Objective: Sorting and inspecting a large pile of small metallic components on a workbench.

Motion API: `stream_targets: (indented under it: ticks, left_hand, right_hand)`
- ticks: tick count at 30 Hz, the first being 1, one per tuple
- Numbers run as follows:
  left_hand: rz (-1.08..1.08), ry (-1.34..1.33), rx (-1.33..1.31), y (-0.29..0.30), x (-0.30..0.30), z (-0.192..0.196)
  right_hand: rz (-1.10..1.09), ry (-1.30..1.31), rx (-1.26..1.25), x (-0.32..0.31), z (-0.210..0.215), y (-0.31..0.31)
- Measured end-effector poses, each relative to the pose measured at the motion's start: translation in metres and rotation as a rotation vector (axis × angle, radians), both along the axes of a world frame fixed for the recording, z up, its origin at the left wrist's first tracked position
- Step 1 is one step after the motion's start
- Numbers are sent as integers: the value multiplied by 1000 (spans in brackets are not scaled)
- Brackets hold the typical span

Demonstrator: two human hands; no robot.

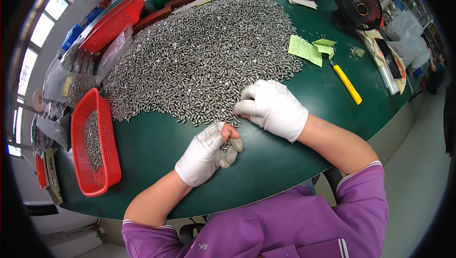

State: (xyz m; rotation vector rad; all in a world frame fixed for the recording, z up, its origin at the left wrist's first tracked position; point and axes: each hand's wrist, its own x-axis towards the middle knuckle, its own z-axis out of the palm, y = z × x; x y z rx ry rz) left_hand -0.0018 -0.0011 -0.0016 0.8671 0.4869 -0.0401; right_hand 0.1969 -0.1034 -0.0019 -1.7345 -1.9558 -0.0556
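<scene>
Above green tabletop (275,167), left fingers (232,156) cupping metal pieces (225,148), long axes mixed, right fingers (247,108) bunched, hold unclear

Room between red basket (111,156) and left grip (205,151); metal pile (204,49) blocks beyond

The parts pile (204,53) lies on the table (156,163), basket (111,156) left, knife (347,84) right.
</scene>
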Motion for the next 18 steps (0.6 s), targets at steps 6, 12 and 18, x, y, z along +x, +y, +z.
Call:
stream_targets:
  ticks: [6, 12, 18]
  left_hand:
    - [-16, -25, -28, 2, 0, 3]
    - [26, -70, -2, -2, 1, -1]
    - [-5, -37, -15, -1, 1, -1]
  right_hand:
    - [-58, -95, -90, -2, 0, 1]
    - [21, 178, -72, -3, 5, -3]
    - [187, 418, -67, -10, 10, -6]
